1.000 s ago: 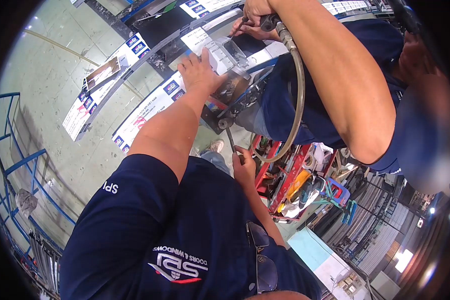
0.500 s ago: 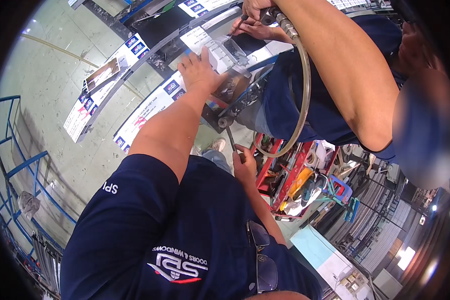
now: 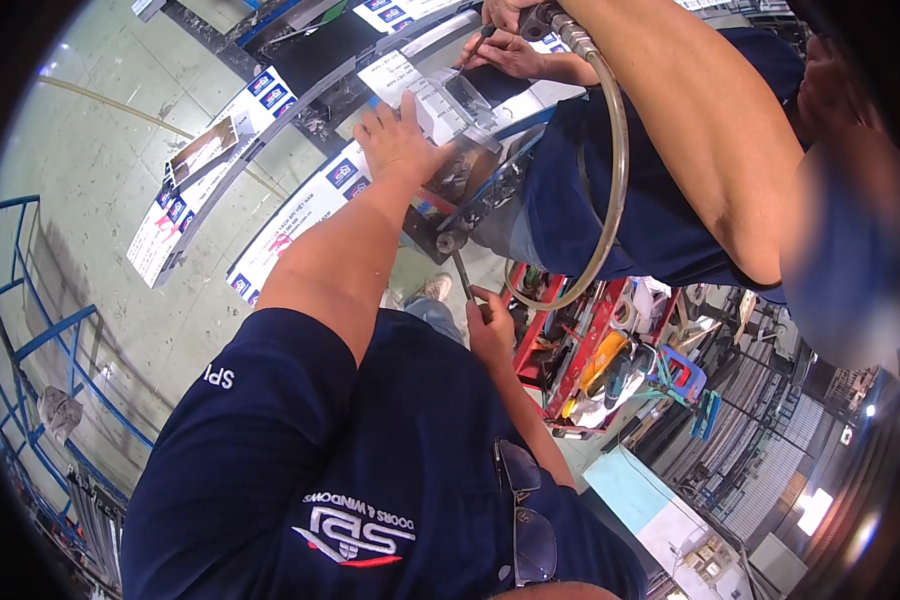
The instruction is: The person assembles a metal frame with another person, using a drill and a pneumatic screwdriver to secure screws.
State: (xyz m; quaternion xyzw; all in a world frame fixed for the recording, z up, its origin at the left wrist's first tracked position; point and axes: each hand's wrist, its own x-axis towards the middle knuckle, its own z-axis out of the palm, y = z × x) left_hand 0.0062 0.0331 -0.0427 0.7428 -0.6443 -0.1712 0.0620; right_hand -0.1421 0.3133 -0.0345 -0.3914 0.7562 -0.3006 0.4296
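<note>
My left hand (image 3: 398, 150) lies with fingers spread on a window-frame profile (image 3: 425, 100) with white printed film on it. My right hand (image 3: 491, 328) is wrapped round a dark metal lever (image 3: 462, 275), whose upper end meets a round metal hub (image 3: 451, 242). The hub sits on the side of a dark metal block under the profile, below my left hand. Beside my left hand, a co-worker's hand (image 3: 510, 52) holds a thin, dark-handled tool (image 3: 478, 45) against the work. The co-worker's other hand, partly cut off at the top edge, is by a metal fitting on a clear hose (image 3: 620, 170).
A co-worker in a dark blue shirt (image 3: 660, 190) leans in from the right. A red tool cart (image 3: 570, 365) with tools stands below. More film-covered profiles (image 3: 210, 165) lie at upper left. A blue metal rack (image 3: 55, 330) stands at far left.
The co-worker's hand with the thin tool has shifted slightly, and the tool now stands more upright. The hose has swung a little to the right. My hands hold their places.
</note>
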